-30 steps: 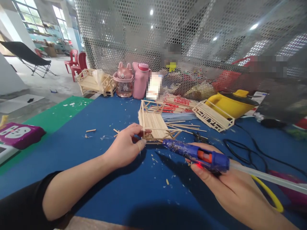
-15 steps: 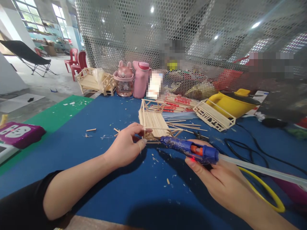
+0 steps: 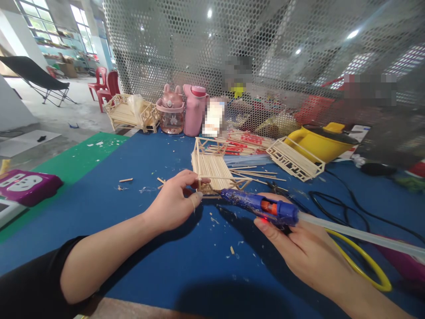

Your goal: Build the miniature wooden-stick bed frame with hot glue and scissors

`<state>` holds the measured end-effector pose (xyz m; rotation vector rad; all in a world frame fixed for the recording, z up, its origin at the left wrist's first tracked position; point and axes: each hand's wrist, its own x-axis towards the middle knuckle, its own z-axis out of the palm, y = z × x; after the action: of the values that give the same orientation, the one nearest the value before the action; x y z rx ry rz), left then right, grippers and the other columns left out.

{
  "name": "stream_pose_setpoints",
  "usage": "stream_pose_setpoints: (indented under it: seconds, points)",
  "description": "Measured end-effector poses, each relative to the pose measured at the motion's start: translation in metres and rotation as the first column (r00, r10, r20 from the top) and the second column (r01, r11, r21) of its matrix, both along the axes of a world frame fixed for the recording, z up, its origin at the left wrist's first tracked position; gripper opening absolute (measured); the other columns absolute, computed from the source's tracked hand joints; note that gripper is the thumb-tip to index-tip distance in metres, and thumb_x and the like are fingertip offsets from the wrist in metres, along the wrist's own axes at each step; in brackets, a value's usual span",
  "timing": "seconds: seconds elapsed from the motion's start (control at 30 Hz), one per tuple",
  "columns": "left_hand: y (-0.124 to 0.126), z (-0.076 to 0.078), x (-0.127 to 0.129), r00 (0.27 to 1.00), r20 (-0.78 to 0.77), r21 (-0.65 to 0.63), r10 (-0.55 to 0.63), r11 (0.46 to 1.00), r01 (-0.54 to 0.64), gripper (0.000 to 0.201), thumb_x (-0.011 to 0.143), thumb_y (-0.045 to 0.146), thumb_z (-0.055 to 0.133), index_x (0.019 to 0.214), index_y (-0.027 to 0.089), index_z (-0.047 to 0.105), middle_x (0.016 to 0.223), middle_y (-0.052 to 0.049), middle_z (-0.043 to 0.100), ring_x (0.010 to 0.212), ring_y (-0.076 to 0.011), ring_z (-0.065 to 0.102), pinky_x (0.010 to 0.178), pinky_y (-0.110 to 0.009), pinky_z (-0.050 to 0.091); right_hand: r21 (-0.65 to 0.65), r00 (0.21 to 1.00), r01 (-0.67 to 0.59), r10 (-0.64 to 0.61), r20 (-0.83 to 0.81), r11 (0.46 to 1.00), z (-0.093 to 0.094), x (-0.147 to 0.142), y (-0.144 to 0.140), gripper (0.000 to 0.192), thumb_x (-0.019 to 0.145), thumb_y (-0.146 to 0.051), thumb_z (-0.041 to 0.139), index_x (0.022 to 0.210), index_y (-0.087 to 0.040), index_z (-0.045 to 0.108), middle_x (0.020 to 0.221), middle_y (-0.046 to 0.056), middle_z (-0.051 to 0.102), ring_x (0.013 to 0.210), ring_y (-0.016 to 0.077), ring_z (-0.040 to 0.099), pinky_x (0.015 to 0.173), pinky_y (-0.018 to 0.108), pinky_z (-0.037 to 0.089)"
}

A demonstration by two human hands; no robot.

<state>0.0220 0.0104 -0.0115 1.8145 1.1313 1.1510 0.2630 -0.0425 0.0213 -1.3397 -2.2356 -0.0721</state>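
The glue stick (image 3: 365,235) runs off the right edge; things behind the mesh (image 3: 265,53) are blurred.

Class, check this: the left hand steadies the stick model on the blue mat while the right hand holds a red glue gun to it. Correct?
Not quite. The head view shows the glue gun in the right hand is blue, not red. The left hand does steady the stick model on the blue mat.

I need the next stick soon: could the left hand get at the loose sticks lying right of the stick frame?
Probably not directly. The left hand pinches the stick frame, which lies between it and the loose sticks; the glue gun also crosses that path.
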Motion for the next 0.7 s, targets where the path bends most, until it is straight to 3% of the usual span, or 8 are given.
stream_pose_setpoints:
  seconds: [0.3, 0.47, 0.7]
  points:
    - [-0.001, 0.001, -0.001, 1.000, -0.022, -0.010, -0.009, 1.000, 0.009, 0.020, 0.075, 0.012, 0.052, 0.089, 0.017, 0.066, 0.096, -0.004, 0.059, 0.088, -0.0154, 0.058, 0.079, -0.030, 0.048, 0.018, 0.999, 0.011, -0.012, 0.031, 1.000, 0.012, 0.001, -0.001, 0.028, 0.089, -0.032, 0.048, 0.116, -0.025, 0.053, 0.108, 0.004, 0.067, 0.100, 0.0219, 0.064, 0.082, 0.028, 0.052]
    - [-0.003, 0.003, 0.002, 0.997, 0.078, -0.128, 0.004, 0.992, 0.006, 0.050, 0.073, 0.010, 0.053, 0.123, 0.017, 0.052, 0.095, -0.004, 0.060, 0.083, -0.0140, 0.057, 0.073, -0.028, 0.048, 0.013, 0.999, -0.050, 0.049, 0.007, 0.999, 0.021, -0.008, 0.000, 0.028, 0.090, -0.031, 0.048, 0.117, -0.027, 0.053, 0.106, 0.003, 0.067, 0.098, 0.0227, 0.064, 0.084, 0.032, 0.052]
    - [-0.002, 0.003, 0.003, 0.990, 0.140, -0.124, 0.004, 0.992, 0.013, 0.058, 0.072, 0.008, 0.053, 0.129, 0.015, 0.043, 0.111, -0.007, 0.058, 0.090, -0.0138, 0.054, 0.073, -0.025, 0.048, 0.018, 0.997, -0.082, 0.082, 0.004, 0.997, 0.021, -0.013, 0.005, 0.031, 0.090, -0.031, 0.048, 0.120, -0.028, 0.053, 0.113, 0.001, 0.066, 0.102, 0.0220, 0.063, 0.088, 0.031, 0.051]
